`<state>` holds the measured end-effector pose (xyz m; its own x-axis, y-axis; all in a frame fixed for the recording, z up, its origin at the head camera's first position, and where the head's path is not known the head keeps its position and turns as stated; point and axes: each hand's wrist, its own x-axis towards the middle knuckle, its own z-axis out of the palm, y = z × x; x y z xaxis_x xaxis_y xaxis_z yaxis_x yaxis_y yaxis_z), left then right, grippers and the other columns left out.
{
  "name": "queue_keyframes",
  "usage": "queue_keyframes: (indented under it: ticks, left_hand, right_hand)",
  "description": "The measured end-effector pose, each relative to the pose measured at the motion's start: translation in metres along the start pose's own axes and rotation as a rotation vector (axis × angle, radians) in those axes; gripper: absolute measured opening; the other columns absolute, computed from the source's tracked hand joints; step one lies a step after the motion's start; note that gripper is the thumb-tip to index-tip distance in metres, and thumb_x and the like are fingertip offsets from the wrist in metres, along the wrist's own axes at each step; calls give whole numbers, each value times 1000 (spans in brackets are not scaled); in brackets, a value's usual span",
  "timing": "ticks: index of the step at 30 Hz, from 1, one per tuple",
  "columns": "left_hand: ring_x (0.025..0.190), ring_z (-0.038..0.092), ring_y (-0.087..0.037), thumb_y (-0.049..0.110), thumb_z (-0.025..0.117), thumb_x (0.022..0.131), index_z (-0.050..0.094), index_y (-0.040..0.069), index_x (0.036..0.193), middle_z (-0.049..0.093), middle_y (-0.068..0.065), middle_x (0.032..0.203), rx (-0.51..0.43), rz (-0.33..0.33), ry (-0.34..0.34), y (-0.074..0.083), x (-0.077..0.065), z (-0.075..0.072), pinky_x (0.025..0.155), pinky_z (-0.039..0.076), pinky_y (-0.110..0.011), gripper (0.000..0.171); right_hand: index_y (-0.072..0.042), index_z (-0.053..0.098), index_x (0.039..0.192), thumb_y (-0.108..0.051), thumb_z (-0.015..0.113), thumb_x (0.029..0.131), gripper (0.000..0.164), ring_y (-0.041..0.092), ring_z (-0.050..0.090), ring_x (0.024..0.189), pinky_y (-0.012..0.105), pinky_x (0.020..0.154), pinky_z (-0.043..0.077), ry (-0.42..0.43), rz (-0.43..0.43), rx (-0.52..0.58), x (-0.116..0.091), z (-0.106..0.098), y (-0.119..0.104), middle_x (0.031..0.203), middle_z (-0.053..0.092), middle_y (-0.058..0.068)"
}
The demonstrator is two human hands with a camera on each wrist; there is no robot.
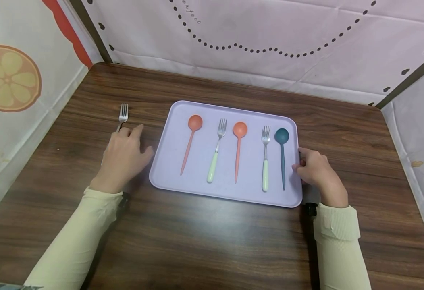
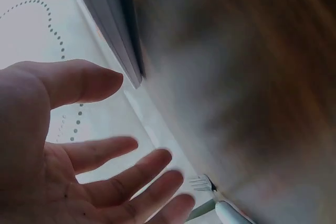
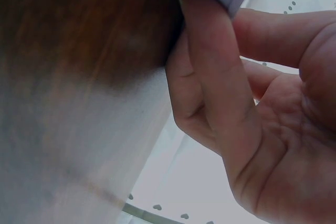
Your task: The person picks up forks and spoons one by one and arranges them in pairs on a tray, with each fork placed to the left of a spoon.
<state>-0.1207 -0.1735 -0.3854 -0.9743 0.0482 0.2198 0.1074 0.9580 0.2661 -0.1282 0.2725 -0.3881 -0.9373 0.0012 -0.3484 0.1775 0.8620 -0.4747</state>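
Observation:
A lavender tray [image 1: 183,183] lies on the table. From left to right it bears an orange spoon [image 1: 195,123], a fork with a pale green handle [image 1: 213,167], another orange spoon [image 1: 240,129], a second pale green-handled fork [image 1: 265,175] and a dark teal spoon [image 1: 281,136]. My right hand [image 1: 317,169] pinches the tray's right edge, fingers curled against the rim in the right wrist view. Left of the tray, my left hand [image 1: 123,157] holds nothing, its fingers spread. Just beyond it lies a loose fork [image 1: 123,112], its handle mostly hidden from the head view; a pale handle [image 2: 231,213] shows in the left wrist view.
The dark wood-grain table [image 1: 197,237] runs up to pale printed cloth walls [image 1: 255,24] at the back and both sides. An orange-slice print [image 1: 9,78] marks the left cloth.

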Motion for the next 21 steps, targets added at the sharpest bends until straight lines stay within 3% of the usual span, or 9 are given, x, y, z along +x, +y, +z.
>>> queue_keyframes:
  ticks: [4,14,21]
  left_hand:
    - [90,43,-49,27,61,78,42,-7,131,46,-39,112,7,-46,-40,-5,1,-3,65,43,-61,66]
    - [88,40,-52,27,60,80,39,-10,129,44,-40,105,66,-113,-127,-17,-5,-8,59,43,-64,66]
    - [88,40,-54,22,60,78,40,-12,127,43,-41,102,90,-113,-108,-24,-8,-12,57,43,-66,63]
  right_hand:
    - [7,30,139,-4,57,87,60,32,56,81,38,58,55,3,2,0,0,0,0,101,52,25]
    - [8,30,138,-5,56,87,59,31,56,78,36,57,55,8,-7,-9,0,0,0,96,52,24]
    - [9,30,138,-5,56,87,58,30,56,78,36,56,55,5,-17,-4,0,-1,1,95,51,23]
